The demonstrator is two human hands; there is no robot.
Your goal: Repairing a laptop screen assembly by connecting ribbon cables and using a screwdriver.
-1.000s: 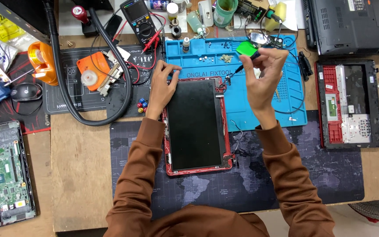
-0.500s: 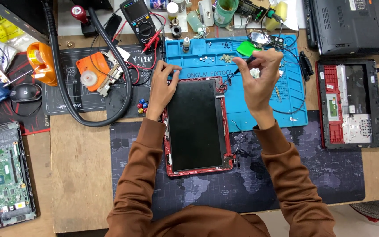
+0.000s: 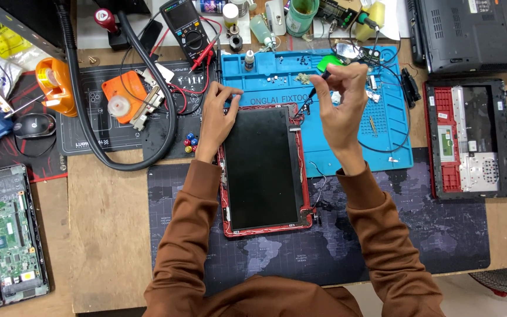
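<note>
Pinched green-capped screwdriver (image 3: 318,82) over glossy rectangular screen (image 3: 262,167)

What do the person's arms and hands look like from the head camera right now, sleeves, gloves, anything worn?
Both arms are covered in long rust-brown sleeves of soft, creased fabric that end at the wrists. The left hand and right hand are bare: no gloves. No rings, watch or wrist strap can be made out. No cables or markings on the sleeves.

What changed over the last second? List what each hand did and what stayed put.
The right hand, gripping the green-handled screwdriver, drew in slightly leftward toward the top right corner of the red-framed laptop screen panel; the screwdriver tip now points down at that corner. Its grip never let go. The left hand stayed pressed on the panel's top left corner, and the panel did not move.
</note>
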